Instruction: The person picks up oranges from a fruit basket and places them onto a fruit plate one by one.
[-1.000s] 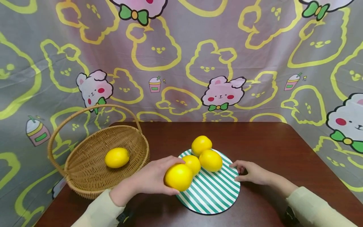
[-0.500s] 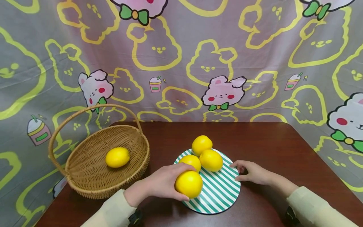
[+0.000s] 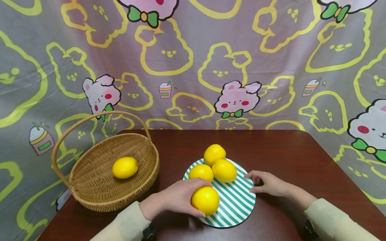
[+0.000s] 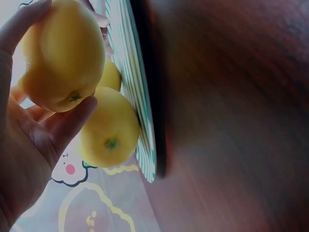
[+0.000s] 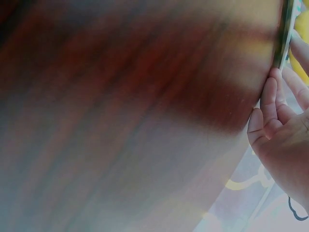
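Observation:
My left hand (image 3: 181, 197) grips a yellow lemon (image 3: 205, 201) between thumb and fingers, at the near left part of a round green-and-white striped plate (image 3: 236, 201). In the left wrist view this lemon (image 4: 65, 53) appears raised off the plate; other lemons (image 4: 110, 130) show behind it. Two lemons (image 3: 201, 172) (image 3: 224, 170) sit on the plate, and a third (image 3: 214, 154) lies at its far edge. My right hand (image 3: 271, 183), fingers loosely bent, touches the plate's right rim with its fingertips. The right wrist view shows those fingers (image 5: 270, 99) low by the tabletop.
A wicker basket (image 3: 93, 167) with a tall handle stands on the left, tilted toward me, with one lemon (image 3: 125, 167) inside. All this is on a dark brown table (image 3: 289, 150). A patterned cloth (image 3: 187, 60) hangs behind it.
My left hand has carried the held lemon rightward and slightly nearer, over the plate, uncovering more of the lemon behind it. The right hand has stayed at the rim.

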